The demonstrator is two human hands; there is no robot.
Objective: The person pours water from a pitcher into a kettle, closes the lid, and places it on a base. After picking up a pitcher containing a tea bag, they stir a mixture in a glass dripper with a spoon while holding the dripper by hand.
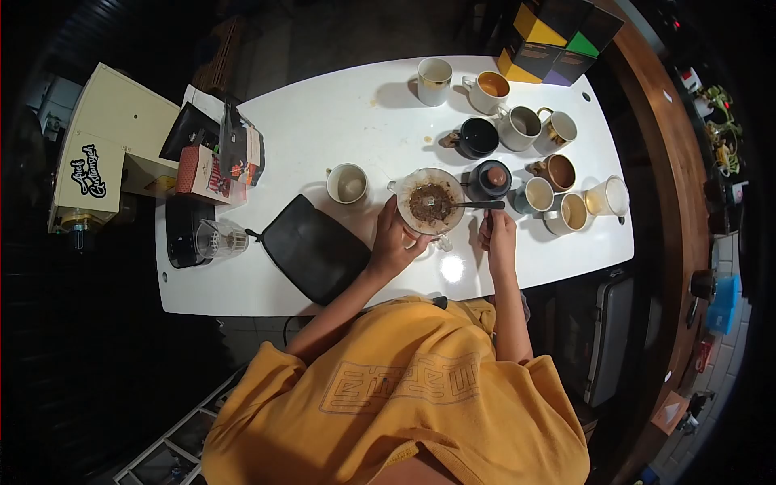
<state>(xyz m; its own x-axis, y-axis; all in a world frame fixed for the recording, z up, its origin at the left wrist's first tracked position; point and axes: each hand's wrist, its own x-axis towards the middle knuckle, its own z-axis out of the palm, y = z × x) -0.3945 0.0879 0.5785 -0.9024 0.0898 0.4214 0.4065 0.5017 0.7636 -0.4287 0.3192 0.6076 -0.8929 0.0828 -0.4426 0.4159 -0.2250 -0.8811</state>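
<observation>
My left hand (398, 246) is wrapped around the near left side of a coffee dripper (402, 186) lined with a pale paper filter. Wet brown coffee grounds (428, 202) cover the inside of the filter. A spoon (477, 205) reaches into the grounds, its dark handle pointing right. The fingers of my right hand (499, 238) are curled closed at the end of that handle. Just below the dripper a bit of clear glass (442, 243) shows; what it belongs to is hidden. Close behind the spoon stands a dark round container with a brown knob (490, 179).
Several mugs crowd the right side, including a black mug (478, 138) and a brown mug (558, 172). A white mug (347, 184) stands left of the dripper. A black pouch (314, 250), a clear cup (220, 239) and coffee bags (242, 145) occupy the white table's (267, 299) left side.
</observation>
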